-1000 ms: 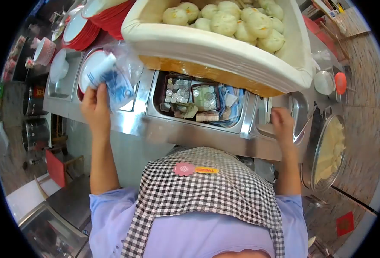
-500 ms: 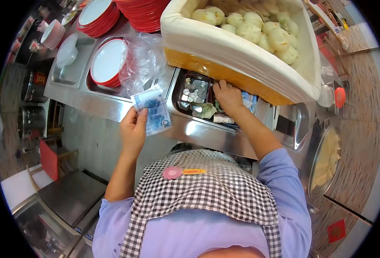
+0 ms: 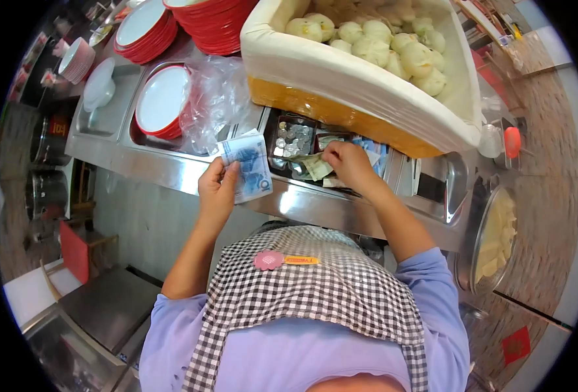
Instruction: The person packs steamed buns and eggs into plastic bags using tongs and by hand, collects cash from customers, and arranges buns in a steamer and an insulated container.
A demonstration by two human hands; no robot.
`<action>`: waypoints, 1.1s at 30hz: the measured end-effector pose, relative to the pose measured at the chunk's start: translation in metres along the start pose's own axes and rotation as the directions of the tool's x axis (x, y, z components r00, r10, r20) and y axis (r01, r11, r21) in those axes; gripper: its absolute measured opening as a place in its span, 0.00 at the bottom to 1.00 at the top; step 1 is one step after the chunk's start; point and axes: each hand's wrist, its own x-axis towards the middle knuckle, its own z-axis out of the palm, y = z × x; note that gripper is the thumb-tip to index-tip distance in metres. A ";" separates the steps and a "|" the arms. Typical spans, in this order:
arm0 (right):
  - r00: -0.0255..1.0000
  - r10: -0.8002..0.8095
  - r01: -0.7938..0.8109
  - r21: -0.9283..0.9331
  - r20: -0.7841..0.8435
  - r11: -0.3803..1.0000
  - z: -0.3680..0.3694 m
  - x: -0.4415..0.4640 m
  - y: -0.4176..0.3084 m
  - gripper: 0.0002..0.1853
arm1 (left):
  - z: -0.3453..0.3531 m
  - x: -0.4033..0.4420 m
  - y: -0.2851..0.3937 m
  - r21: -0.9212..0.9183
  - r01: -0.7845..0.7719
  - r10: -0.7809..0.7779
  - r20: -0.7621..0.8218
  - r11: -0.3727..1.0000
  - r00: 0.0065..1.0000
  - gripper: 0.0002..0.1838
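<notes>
Blue banknotes (image 3: 251, 171) are pinched between the thumb and fingers of my left hand (image 3: 217, 188), above the counter's front edge. My right hand (image 3: 353, 166) is over the sunken money tray (image 3: 269, 151), its fingertips closed on a greenish-yellow banknote (image 3: 316, 167). Silver coins (image 3: 293, 138) fill a dark box in the tray's left part. More blue notes (image 3: 375, 151) lie on the tray's right side, partly behind my right hand.
A white padded box (image 3: 361, 75) of pale buns (image 3: 370, 51) stands behind the tray. Red-rimmed plates (image 3: 163, 99) and a clear plastic bag (image 3: 215, 95) are on the left. A round pan of dough sheets (image 3: 498, 238) stands at the right.
My left hand has come rightward with the blue notes, toward the tray. My right hand has moved from the right side into the tray and taken hold of the greenish-yellow note.
</notes>
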 end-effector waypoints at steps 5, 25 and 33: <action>0.973 0.193 -0.232 0.547 0.129 0.804 -0.098 -0.011 -0.017 0.06 | 0.050 0.020 0.006 0.165 -0.161 0.156 0.042 0.973 0.987 0.05; 0.778 0.290 0.456 0.818 -0.558 0.350 -0.449 0.143 0.099 0.11 | 0.163 0.037 -0.031 0.315 -0.771 0.214 0.841 0.553 0.497 0.20; 0.593 0.491 0.522 0.769 -0.639 0.370 -0.466 0.235 0.152 0.12 | 0.031 0.074 0.048 0.547 -0.742 0.421 0.611 0.388 0.670 0.16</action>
